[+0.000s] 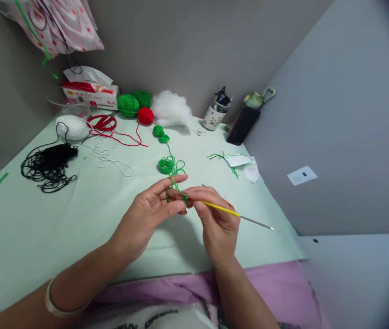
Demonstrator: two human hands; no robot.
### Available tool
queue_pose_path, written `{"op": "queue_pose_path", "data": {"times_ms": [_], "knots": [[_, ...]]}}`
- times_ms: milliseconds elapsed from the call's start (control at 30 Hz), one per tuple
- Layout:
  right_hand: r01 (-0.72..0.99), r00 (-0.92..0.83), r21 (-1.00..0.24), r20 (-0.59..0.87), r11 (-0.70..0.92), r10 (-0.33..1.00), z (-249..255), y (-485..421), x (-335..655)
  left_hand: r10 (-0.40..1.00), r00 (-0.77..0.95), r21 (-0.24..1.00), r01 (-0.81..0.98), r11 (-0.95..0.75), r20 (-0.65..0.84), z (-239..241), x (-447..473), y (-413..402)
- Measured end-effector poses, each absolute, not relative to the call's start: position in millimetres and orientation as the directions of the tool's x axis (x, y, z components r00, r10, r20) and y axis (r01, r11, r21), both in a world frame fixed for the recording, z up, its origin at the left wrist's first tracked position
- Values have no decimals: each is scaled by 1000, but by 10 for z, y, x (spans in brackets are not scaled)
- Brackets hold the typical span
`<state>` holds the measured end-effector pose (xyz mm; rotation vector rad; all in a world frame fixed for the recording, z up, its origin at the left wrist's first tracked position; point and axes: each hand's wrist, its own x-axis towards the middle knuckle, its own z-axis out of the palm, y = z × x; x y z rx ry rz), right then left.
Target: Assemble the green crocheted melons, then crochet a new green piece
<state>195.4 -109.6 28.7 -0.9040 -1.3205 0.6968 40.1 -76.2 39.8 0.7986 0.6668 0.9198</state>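
Observation:
My left hand (pixel 151 205) pinches a small piece of green crochet work (pixel 184 199) between thumb and fingers. Green yarn (pixel 173 181) loops round its fingers and runs back to a loose green coil (pixel 166 165) on the table. In my right hand (pixel 218 224) is a crochet hook (pixel 220 208) with a yellow grip, held like a pen; one metal end points right. Its other tip meets the green work, partly hidden by fingers. Beneath the right hand, something orange and a thin metal tip show, too covered to name.
Behind the hands lie small green yarn bundles (pixel 159 131), a red yarn ball (pixel 145 116), green balls (pixel 128 105) and white stuffing (pixel 172 108). Black yarn (pixel 55 160) and white yarn (pixel 72 127) lie left. A pen cup (pixel 214 116), phone (pixel 244 125) and paper scraps (pixel 249 167) are right, beside a wall.

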Motion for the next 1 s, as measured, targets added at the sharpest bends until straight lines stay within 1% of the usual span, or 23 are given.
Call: {"op": "queue_pose_path", "data": {"times_ms": [67, 200, 267, 300, 333, 400, 467, 533, 567, 633, 833, 867, 933, 1000], "knots": [[38, 164, -872, 487, 488, 858, 280, -1086, 1962, 865, 471, 818, -423, 391, -170, 407, 401, -759], [-158, 168, -903, 373, 398, 912, 306, -1079, 2000, 841, 512, 817, -400, 416, -178, 425, 368, -736], [-163, 154, -902, 377, 399, 913, 337, -1095, 2010, 848, 501, 831, -390, 397, -171, 429, 347, -726], [-116, 157, -902, 397, 416, 904, 350, -1109, 2012, 856, 490, 839, -386, 383, -166, 428, 337, -722], [-35, 159, -896, 432, 442, 888, 358, -1126, 2014, 865, 476, 848, -382, 367, -160, 425, 330, -719], [194, 126, -830, 550, 524, 825, 356, -1162, 2017, 883, 446, 866, -374, 331, -145, 411, 323, -717], [416, 9, -665, 685, 620, 729, 331, -1190, 2021, 902, 413, 883, -367, 293, -127, 392, 329, -718], [551, -129, -472, 766, 688, 629, 301, -1202, 2025, 916, 382, 886, -372, 275, -124, 380, 341, -722], [596, -173, -399, 784, 697, 596, 292, -1202, 2025, 919, 372, 883, -379, 277, -129, 377, 347, -725], [650, -201, -335, 790, 682, 579, 290, -1195, 2023, 919, 368, 873, -392, 291, -141, 382, 354, -730], [645, -131, -388, 793, 658, 595, 294, -1176, 2015, 890, 425, 848, -399, 349, -166, 417, 372, -740], [673, -130, -376, 788, 638, 602, 275, -1179, 2014, 885, 433, 836, -411, 364, -173, 420, 381, -744], [726, -160, -314, 788, 612, 595, 233, -1188, 2013, 870, 451, 797, -443, 411, -198, 422, 396, -748], [732, -172, -291, 796, 616, 580, 209, -1196, 2011, 834, 501, 736, -470, 487, -231, 417, 398, -744]]}}
